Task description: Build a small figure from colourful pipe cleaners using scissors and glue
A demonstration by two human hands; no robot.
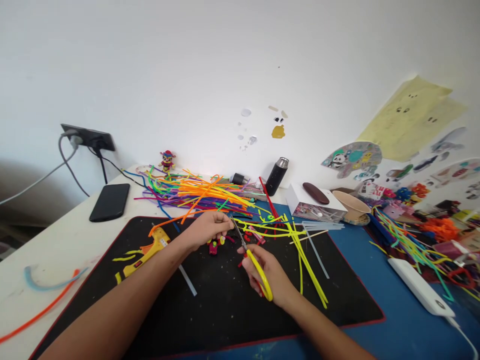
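Note:
My right hand (275,277) grips a pair of scissors (261,275) with yellow handles, blades pointing up and away toward my left fingertips. My left hand (213,227) is pinched close beside the blade tips; whatever is between its fingers is too small to make out. Just below the left fingers lies a small dark pink figure (213,247) with yellow bits. Yellow pipe cleaners (309,267) stretch over the black mat (225,320) right of the scissors. Under my left forearm a yellow glue gun (150,255) is partly hidden, a translucent glue stick (187,280) near it.
A heap of coloured pipe cleaners (202,192) spreads along the wall. Behind the mat stand a black thermos (277,176) and a white box (300,200). A phone (110,202) lies at left, a white power strip (420,285) at right.

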